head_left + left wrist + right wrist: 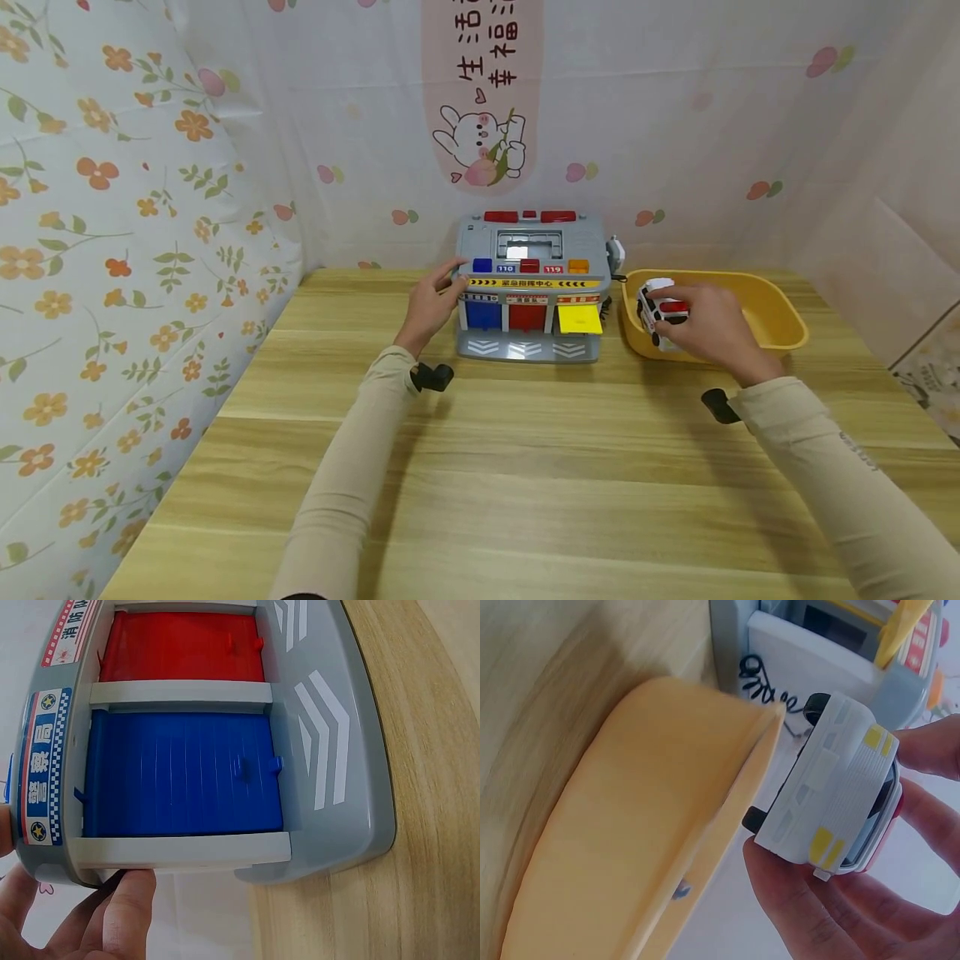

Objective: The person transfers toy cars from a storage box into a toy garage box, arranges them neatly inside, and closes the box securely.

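A grey toy rescue station (pixel 531 283) stands on the table against the curtain. Its blue door (pixel 184 774) and red door (pixel 180 646) are down, while the yellow door (pixel 579 319) on the right is swung up and outward. My left hand (pixel 432 307) grips the station's left front corner, fingers along the side wall and thumb near the police sign. With my right hand (pixel 708 325) I pinch a white toy car (pixel 825 784) with black wheels and yellow marks, tilted over the left rim of the yellow bin (pixel 776 321).
A white handset (pixel 615 253) hangs on the station's right side, and a black coiled cord (pixel 761 679) runs beside it. The bin stands close by on the right. Wood-grain tabletop (pixel 540 483) stretches in front, with floral curtain (pixel 120 250) at the left and back.
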Available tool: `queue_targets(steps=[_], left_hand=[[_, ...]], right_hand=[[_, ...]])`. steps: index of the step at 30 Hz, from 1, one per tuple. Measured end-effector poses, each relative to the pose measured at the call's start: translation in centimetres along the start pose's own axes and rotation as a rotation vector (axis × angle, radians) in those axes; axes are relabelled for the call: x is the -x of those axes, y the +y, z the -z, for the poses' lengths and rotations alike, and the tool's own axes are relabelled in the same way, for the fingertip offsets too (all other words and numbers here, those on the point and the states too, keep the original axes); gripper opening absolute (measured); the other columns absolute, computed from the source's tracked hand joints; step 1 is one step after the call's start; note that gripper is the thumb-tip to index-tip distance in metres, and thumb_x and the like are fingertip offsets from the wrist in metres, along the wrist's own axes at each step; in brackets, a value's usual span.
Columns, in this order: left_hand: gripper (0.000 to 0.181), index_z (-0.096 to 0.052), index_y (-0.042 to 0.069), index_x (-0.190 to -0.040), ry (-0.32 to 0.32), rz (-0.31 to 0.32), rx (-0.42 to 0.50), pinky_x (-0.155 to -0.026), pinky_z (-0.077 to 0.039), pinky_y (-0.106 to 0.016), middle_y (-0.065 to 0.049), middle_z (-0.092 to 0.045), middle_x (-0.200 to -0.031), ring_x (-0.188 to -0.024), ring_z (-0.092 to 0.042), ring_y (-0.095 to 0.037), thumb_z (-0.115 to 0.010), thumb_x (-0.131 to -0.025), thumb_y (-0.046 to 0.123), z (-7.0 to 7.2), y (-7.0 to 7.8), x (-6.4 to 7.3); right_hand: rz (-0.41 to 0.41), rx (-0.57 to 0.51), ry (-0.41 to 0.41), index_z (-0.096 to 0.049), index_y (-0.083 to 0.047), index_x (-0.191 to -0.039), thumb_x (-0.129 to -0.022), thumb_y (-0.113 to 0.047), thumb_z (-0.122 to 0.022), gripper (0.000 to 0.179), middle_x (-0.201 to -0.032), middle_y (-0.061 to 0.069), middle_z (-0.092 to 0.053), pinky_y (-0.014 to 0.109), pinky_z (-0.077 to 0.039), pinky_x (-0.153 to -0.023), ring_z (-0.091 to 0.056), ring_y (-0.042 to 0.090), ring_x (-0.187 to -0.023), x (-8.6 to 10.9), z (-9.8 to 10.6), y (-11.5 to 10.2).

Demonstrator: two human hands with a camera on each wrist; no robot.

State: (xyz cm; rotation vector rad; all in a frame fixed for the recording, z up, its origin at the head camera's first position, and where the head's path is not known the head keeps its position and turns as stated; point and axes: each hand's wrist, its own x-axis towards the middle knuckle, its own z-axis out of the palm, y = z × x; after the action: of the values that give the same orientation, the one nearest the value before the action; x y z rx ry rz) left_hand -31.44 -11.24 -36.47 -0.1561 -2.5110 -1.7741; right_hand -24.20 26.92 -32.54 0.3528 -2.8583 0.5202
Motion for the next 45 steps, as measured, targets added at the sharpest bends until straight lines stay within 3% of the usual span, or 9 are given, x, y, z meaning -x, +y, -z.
queue_targets(steps=[9, 15, 23, 30, 45], left_hand=[[0.039, -0.059, 0.033, -0.139, 0.004, -0.006, -0.001, -0.095, -0.054, -0.043, -0.016, -0.057, -0.146, -0.131, -0.06, -0.025, -0.058, -0.1, 0.038, 0.0, -0.1, 0.0], [0.039, -0.059, 0.033, -0.139, 0.004, 0.0, 0.012, -0.101, -0.054, -0.046, -0.016, -0.055, -0.148, -0.134, -0.057, -0.027, -0.058, -0.1, 0.037, 0.0, -0.1, 0.0], [0.039, -0.058, 0.032, -0.14, 0.004, -0.005, 0.011, -0.1, -0.054, -0.046, -0.017, -0.056, -0.147, -0.132, -0.058, -0.027, -0.058, -0.1, 0.036, -0.1, -0.1, 0.1], [0.04, -0.058, 0.032, -0.14, 0.004, -0.006, 0.01, -0.104, -0.052, -0.048, -0.016, -0.055, -0.148, -0.137, -0.055, -0.028, -0.057, -0.101, 0.036, -0.2, 0.1, 0.2], [0.04, -0.058, 0.032, -0.14, 0.018, -0.025, 0.008, -0.105, -0.052, -0.048, -0.015, -0.051, -0.152, -0.139, -0.052, -0.031, -0.058, -0.101, 0.037, -0.3, -0.2, 0.2]], right_hand=[[-0.008, 0.016, -0.025, -0.068, -0.006, -0.126, -0.084, -0.02, -0.073, 0.045, -0.117, 0.031, -0.063, 0.055, -0.05, -0.083, -0.055, 0.043, -0.098, 0.4, -0.7, -1.6], [-0.023, -0.012, -0.057, -0.067, -0.009, -0.129, -0.085, -0.02, -0.072, 0.046, -0.127, 0.032, -0.06, 0.058, -0.046, -0.088, -0.053, 0.045, -0.107, 0.8, -1.2, -2.4], [-0.008, -0.049, -0.045, -0.067, -0.009, -0.129, -0.085, -0.019, -0.073, 0.045, -0.132, 0.03, -0.058, 0.059, -0.053, -0.089, -0.053, 0.046, -0.113, 1.6, -2.2, -3.2], [-0.01, -0.08, -0.078, -0.067, -0.008, -0.13, -0.086, -0.018, -0.072, 0.046, -0.135, 0.029, -0.058, 0.066, -0.045, -0.1, -0.049, 0.048, -0.124, 2.0, -3.0, -3.7], [0.056, -0.086, -0.143, -0.069, -0.009, -0.128, -0.085, -0.019, -0.076, 0.045, -0.129, 0.028, -0.063, 0.06, -0.051, -0.097, -0.058, 0.044, -0.116, 2.3, -6.2, -4.1]])
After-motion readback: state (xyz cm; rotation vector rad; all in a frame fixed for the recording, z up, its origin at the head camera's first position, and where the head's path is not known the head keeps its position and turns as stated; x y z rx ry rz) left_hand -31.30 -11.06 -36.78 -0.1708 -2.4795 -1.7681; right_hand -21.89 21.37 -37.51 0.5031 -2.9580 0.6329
